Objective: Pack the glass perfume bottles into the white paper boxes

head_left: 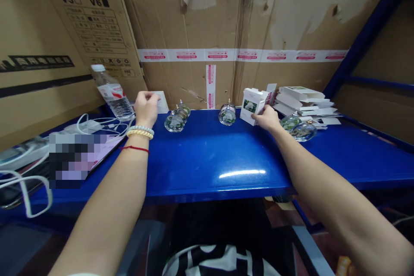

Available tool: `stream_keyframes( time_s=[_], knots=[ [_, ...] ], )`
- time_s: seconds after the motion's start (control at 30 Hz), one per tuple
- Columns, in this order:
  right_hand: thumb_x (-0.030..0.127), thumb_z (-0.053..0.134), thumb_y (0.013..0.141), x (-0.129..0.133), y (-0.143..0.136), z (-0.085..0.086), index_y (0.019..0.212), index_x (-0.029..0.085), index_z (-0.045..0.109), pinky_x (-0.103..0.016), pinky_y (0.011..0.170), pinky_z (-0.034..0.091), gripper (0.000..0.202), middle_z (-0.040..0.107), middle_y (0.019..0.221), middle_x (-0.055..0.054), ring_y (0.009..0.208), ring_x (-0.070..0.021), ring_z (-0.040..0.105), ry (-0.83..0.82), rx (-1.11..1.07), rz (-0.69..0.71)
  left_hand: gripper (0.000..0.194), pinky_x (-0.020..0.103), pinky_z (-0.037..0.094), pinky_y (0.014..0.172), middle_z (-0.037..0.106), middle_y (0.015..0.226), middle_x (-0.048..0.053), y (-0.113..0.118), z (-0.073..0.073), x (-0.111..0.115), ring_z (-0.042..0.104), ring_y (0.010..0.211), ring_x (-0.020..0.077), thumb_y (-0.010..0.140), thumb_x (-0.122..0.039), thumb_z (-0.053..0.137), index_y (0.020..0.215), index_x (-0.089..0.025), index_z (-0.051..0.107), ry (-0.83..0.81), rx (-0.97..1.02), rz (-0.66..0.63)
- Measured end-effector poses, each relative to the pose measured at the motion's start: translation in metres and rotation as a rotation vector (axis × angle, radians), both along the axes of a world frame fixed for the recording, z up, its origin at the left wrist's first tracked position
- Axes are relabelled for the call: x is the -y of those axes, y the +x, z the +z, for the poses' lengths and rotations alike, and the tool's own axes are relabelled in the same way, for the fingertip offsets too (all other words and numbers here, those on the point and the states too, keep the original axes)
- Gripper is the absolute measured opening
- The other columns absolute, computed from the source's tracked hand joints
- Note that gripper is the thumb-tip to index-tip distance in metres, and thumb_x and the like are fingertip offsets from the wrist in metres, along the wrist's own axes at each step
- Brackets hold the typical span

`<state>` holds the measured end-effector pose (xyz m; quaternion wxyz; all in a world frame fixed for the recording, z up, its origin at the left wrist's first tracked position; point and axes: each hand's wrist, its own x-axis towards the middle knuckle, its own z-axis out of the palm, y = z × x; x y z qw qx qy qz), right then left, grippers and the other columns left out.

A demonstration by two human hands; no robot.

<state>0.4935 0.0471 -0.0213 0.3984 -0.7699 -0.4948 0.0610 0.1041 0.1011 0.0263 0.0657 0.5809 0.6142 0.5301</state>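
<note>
My right hand point(268, 118) grips a small white box point(249, 107) with a flower picture, upright at the back of the blue table point(207, 159). At the back left, my left hand point(147, 105) has its fingers curled together beside a white card or box point(161, 102); whether it holds that piece is unclear. Between the hands stand glass bottles with pointed tops, one group point(176, 120) nearer my left hand and another point(227, 114) nearer the box. More glass bottles point(302, 130) are right of my right wrist, partly behind the forearm.
A stack of flat white boxes point(305, 101) lies at the back right. At the left are a leaning water bottle point(114, 95), white cables point(29, 181) and a partly blurred flat item point(80, 155). Large cardboard point(194, 21) rises behind the table.
</note>
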Motion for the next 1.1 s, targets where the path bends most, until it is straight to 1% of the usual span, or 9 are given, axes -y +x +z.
stream_keyframes(
  time_s=[0.07, 0.17, 0.27, 0.33, 0.43, 0.6, 0.73, 0.93, 1.1],
  knots=[
    [0.029, 0.070, 0.066, 0.000, -0.001, -0.001, 0.103, 0.016, 0.059, -0.038, 0.092, 0.052, 0.041, 0.068, 0.108, -0.013, 0.105, -0.0276, 0.064, -0.021, 0.001, 0.000, 0.031, 0.040, 0.047, 0.086, 0.064, 0.096, 0.010, 0.003, 0.008, 0.010, 0.060, 0.096, 0.0270, 0.071, -0.041, 0.058, 0.091, -0.019, 0.055, -0.085, -0.034, 0.019],
    [0.033, 0.073, 0.063, 0.003, -0.004, 0.000, 0.110, 0.015, 0.054, -0.039, 0.092, 0.051, 0.053, 0.066, 0.113, -0.014, 0.108, -0.0288, 0.063, -0.008, -0.004, -0.019, 0.056, 0.046, 0.048, 0.083, 0.066, 0.099, 0.015, 0.005, 0.015, 0.021, 0.062, 0.097, 0.0354, 0.063, -0.057, 0.066, 0.102, -0.018, 0.057, -0.296, -0.185, 0.014],
    [0.039, 0.076, 0.059, 0.007, -0.008, 0.006, 0.116, 0.014, 0.048, -0.042, 0.093, 0.050, 0.068, 0.062, 0.119, -0.018, 0.111, -0.0316, 0.061, 0.023, -0.033, -0.063, 0.087, 0.049, 0.049, 0.074, 0.067, 0.101, 0.022, 0.006, 0.014, 0.023, 0.064, 0.091, 0.0415, 0.053, -0.072, 0.068, 0.116, -0.013, 0.055, -0.462, -0.300, -0.002],
    [0.041, 0.077, 0.058, 0.009, -0.011, 0.009, 0.117, 0.014, 0.045, -0.044, 0.096, 0.048, 0.072, 0.060, 0.122, -0.019, 0.114, -0.0325, 0.059, 0.074, -0.041, -0.088, 0.096, 0.050, 0.049, 0.071, 0.067, 0.102, 0.026, 0.007, 0.012, 0.022, 0.064, 0.089, 0.0437, 0.046, -0.076, 0.070, 0.115, -0.011, 0.057, -0.514, -0.360, 0.014],
    [0.041, 0.076, 0.057, 0.010, -0.013, 0.011, 0.117, 0.016, 0.043, -0.045, 0.099, 0.047, 0.073, 0.059, 0.123, -0.017, 0.116, -0.0318, 0.057, 0.149, -0.042, -0.102, 0.086, 0.049, 0.049, 0.069, 0.069, 0.094, 0.024, 0.009, 0.008, 0.021, 0.065, 0.087, 0.0425, 0.045, -0.080, 0.067, 0.100, -0.014, 0.065, -0.557, -0.426, -0.002],
    [0.038, 0.071, 0.063, 0.005, -0.008, 0.007, 0.115, 0.016, 0.043, -0.043, 0.096, 0.048, 0.063, 0.061, 0.118, -0.017, 0.113, -0.0309, 0.059, 0.117, -0.014, -0.064, 0.066, 0.043, 0.049, 0.064, 0.067, 0.072, 0.015, 0.009, 0.005, 0.022, 0.066, 0.076, 0.0355, 0.047, -0.081, 0.065, 0.071, -0.020, 0.066, -0.589, -0.487, -0.069],
    [0.036, 0.072, 0.061, 0.004, -0.006, 0.005, 0.113, 0.017, 0.044, -0.043, 0.095, 0.048, 0.062, 0.062, 0.115, -0.015, 0.111, -0.0303, 0.060, 0.110, -0.037, -0.075, 0.063, 0.041, 0.049, 0.063, 0.061, 0.056, 0.010, 0.012, 0.005, 0.024, 0.065, 0.068, 0.0331, 0.045, -0.081, 0.066, 0.065, -0.022, 0.064, -0.599, -0.590, -0.116],
    [0.035, 0.073, 0.060, 0.006, -0.007, 0.009, 0.115, 0.017, 0.043, -0.043, 0.097, 0.048, 0.066, 0.061, 0.119, -0.015, 0.113, -0.0298, 0.060, 0.139, -0.071, -0.087, 0.084, 0.051, 0.049, 0.076, 0.070, 0.094, 0.024, 0.023, -0.003, 0.025, 0.064, 0.093, 0.0451, 0.044, -0.085, 0.063, 0.088, -0.013, 0.068, -0.564, -0.611, 0.058],
    [0.031, 0.075, 0.058, 0.004, -0.005, 0.009, 0.114, 0.017, 0.044, -0.044, 0.098, 0.047, 0.066, 0.063, 0.116, -0.014, 0.110, -0.0283, 0.061, 0.145, -0.130, -0.092, 0.088, 0.053, 0.049, 0.080, 0.068, 0.104, 0.027, 0.027, -0.012, 0.023, 0.062, 0.099, 0.0474, 0.044, -0.084, 0.063, 0.095, -0.011, 0.069, -0.576, -0.588, 0.057]
  ],
)
